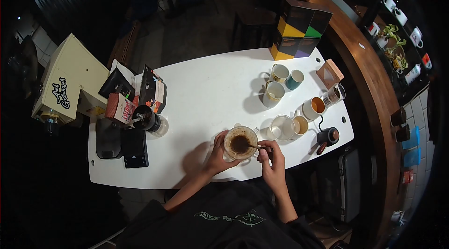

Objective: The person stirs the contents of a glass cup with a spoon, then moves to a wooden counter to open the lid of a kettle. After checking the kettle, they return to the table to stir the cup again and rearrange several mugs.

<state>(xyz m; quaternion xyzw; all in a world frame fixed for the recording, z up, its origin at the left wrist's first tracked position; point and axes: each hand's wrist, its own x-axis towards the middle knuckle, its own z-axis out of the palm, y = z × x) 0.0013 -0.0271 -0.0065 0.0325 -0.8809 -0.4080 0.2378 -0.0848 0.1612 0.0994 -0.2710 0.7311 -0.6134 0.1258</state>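
My left hand [220, 159] is wrapped round the side of a coffee dripper [228, 137] near the table's front edge. Wet, dark coffee grounds [239, 144] lie inside its pale lining, which looks like a paper filter. From the right, my right hand [272, 161] pinches the handle of a spoon [255, 146], whose tip reaches into the grounds. What stands beneath the dripper is mostly hidden. Just right of it, a clear glass vessel [282, 128] stands beside a white cup [300, 125] with a tan inside.
A gooseneck kettle [329, 136] stands at the right of the white table [201, 90]. Several cups, among them a teal cup [294, 79], are further back. On the left are a hand grinder [148, 119], coffee bags [152, 91], a black scale [135, 154] and a cream machine [75, 80].
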